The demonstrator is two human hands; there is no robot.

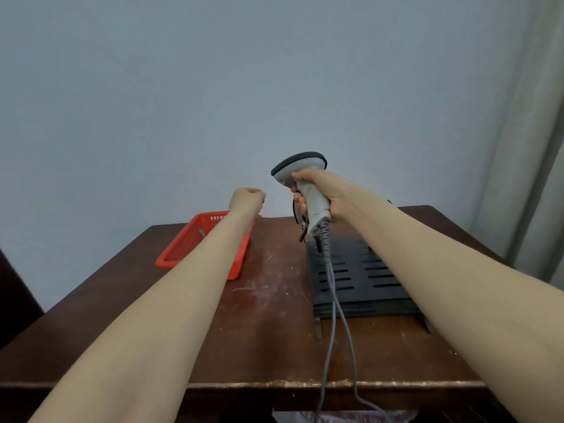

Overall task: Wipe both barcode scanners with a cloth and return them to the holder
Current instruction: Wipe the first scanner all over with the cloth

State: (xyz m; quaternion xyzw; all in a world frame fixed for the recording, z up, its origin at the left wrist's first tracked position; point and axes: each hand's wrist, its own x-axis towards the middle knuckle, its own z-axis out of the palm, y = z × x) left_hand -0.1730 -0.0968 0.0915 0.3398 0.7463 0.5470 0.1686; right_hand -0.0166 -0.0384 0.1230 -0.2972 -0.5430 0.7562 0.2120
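Scanner [300, 166] raised over back edge of table [274, 331], above far end of holder [360, 276]. My right hand [323, 190] wraps handle, fingers clamped just below head. I judge it light, rigid, smooth plastic; handle is best purchase. Cable [331, 300] trails over front edge and may drag. Left hand [247, 199] fisted over basket [183, 248], apparently empty. No cloth seen.

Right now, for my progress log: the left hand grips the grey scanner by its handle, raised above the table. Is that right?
Not quite: the head view shows the right hand gripping the grey scanner by its handle, raised above the table.
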